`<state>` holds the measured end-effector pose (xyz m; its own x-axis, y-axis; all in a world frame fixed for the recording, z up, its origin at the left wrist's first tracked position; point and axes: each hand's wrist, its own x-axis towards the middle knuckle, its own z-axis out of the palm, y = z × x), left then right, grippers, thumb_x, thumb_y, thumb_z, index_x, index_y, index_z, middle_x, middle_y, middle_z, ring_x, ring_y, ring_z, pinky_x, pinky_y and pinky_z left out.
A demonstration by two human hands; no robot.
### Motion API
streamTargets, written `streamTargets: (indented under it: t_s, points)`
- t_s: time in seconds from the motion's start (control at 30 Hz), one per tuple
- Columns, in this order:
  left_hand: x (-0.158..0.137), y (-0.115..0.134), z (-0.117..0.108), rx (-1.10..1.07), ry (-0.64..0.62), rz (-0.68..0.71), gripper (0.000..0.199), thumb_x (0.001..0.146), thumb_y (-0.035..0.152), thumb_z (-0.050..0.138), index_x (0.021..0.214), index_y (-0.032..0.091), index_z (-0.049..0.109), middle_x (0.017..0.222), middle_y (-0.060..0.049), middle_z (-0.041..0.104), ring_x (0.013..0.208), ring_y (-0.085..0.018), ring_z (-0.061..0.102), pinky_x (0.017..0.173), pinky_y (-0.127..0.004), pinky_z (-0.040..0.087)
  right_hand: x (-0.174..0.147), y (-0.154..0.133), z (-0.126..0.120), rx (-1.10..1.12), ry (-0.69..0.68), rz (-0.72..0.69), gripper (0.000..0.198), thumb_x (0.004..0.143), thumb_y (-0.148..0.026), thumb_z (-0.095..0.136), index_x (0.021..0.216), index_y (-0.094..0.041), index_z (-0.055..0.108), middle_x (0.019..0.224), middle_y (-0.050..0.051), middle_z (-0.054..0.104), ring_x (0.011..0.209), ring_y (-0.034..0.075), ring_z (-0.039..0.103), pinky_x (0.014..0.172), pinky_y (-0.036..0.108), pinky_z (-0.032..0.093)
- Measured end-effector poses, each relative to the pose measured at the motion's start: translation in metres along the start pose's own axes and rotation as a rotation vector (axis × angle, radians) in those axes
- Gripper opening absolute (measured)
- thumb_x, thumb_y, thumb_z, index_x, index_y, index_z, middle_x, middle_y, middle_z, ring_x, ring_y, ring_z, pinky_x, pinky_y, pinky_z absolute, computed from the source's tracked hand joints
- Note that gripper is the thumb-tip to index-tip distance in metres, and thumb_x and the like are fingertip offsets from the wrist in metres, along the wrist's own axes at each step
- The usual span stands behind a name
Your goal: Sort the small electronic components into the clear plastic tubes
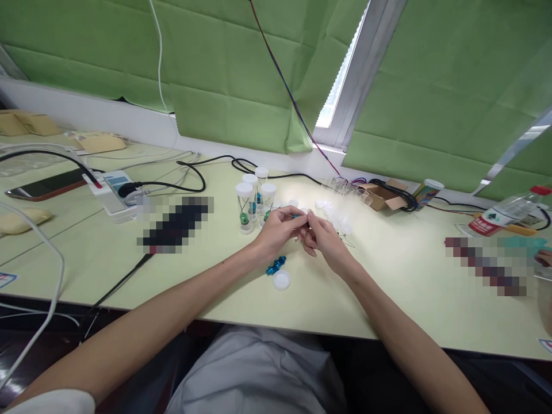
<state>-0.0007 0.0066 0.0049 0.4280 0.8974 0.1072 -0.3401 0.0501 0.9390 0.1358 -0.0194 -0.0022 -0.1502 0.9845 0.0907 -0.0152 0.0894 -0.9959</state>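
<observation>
Over the table, my left hand point(276, 231) and my right hand point(326, 240) meet fingertip to fingertip. Both are closed in a pinch around something small, partly blue and dark, mostly covered by the fingers. Just left of them stand several clear vials point(246, 225) with white caps, holding green or blue shiny pieces and thin dark strands. Below my left hand lies a knobbly shiny blue piece point(276, 265), with a loose white cap point(282, 280) beside it. Behind my right hand are more white caps point(323, 204) and thin wire-like bits, partly hidden.
Clear empty vials point(345, 187) lie at the back beside an open cardboard box point(386, 195) with black cable. A water bottle point(504, 215) is at the right. Left are a power strip point(114, 195), a phone point(47, 184) and cables. Part of another person's hand point(544, 257) shows at the right edge.
</observation>
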Motion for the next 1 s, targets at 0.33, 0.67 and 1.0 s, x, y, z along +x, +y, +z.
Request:
streamTargets:
  t_s: [0.33,0.67,1.0]
  points:
    - [0.0018,-0.0060,-0.0033,-0.003,-0.043,0.015,0.019,0.076,0.027,0.077,0.077,0.013,0.064,0.064,-0.001,0.064,0.057,-0.010,0.056,0.060,-0.026,0.044,0.0002,-0.0010,-0.0012,0.084,-0.017,0.083,0.061,0.083,-0.076,0.051,0.058,-0.020,0.045,0.043,-0.007,0.032,0.038,0.008,0.029,0.041,0.025,0.028]
    - [0.0024,-0.0038,-0.0030,-0.022,-0.015,0.010,0.016,0.077,0.025,0.076,0.076,0.013,0.065,0.062,-0.001,0.061,0.057,-0.009,0.055,0.060,-0.025,0.045,0.0019,0.0034,-0.0021,0.001,0.023,0.013,0.060,0.084,-0.076,0.049,0.067,-0.019,0.051,0.042,-0.008,0.035,0.037,0.008,0.034,0.041,0.024,0.030]
    - [0.0029,-0.0064,-0.0045,-0.007,-0.048,0.001,0.018,0.075,0.027,0.077,0.078,0.014,0.065,0.064,-0.002,0.064,0.057,-0.010,0.056,0.060,-0.026,0.044,0.0025,0.0029,-0.0022,0.061,-0.001,0.069,0.065,0.082,-0.080,0.047,0.056,-0.020,0.045,0.042,-0.006,0.034,0.036,0.007,0.029,0.039,0.025,0.029]
